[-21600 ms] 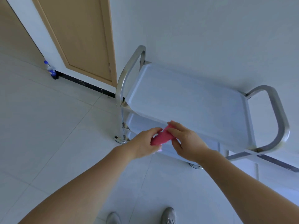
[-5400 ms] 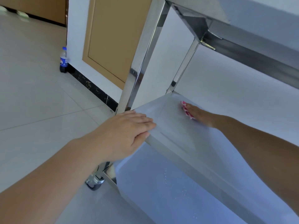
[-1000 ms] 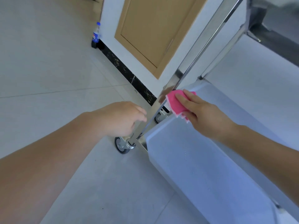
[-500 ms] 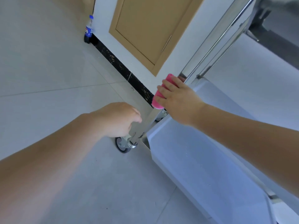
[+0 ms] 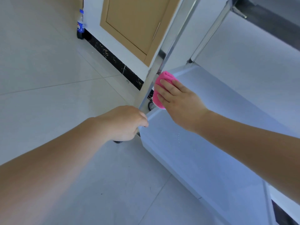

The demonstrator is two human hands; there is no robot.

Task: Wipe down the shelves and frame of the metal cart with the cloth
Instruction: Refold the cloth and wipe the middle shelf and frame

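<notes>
The right hand, fingers nearly straight, is pressing the pink cloth against the metal cart's upright post, just above the bottom shelf. The left hand is curling around the post's base.

The left hand hides the foot of the cart's near upright post and most of the caster below its fingers. Behind the right hand's fingers, much of the pink cloth is covered. A second caster shows only partly beneath the cloth. The bottle label is too small to read. The upper shelf is cut off by the top edge.
</notes>
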